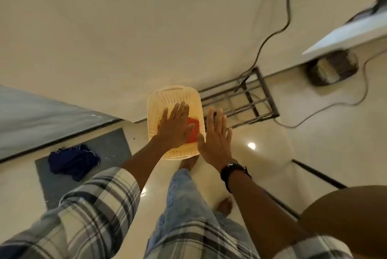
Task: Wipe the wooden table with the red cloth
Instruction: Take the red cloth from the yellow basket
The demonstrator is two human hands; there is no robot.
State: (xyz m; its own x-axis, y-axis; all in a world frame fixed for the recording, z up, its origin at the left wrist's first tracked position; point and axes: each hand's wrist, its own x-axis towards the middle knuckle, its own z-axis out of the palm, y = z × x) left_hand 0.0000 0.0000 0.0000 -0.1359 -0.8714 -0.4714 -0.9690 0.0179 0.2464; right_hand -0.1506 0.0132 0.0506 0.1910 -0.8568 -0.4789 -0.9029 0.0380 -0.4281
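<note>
Cloth: the red cloth (193, 131) lies bunched in the bottom of a cream plastic basket (173, 89) that stands on the floor (261, 154), just ahead of the person's bare feet. Left hand (176, 126) is flat, fingers straight and together, holding nothing. It sits directly over the basket and hides the cloth's left part. Right hand (215, 141) is likewise flat and empty, just outside the basket's right rim, with nothing of the cloth under it. The left hand is therefore the nearer: the cloth lies straight below it, and down-left of the right. The vertical gap from hand to cloth cannot be told from this view. The cloth's long axis cannot be read either, being half covered. A brown rounded surface (345, 217) at lower right may be the wooden bench. Judgement: task not started, and the pickup comes first.
</note>
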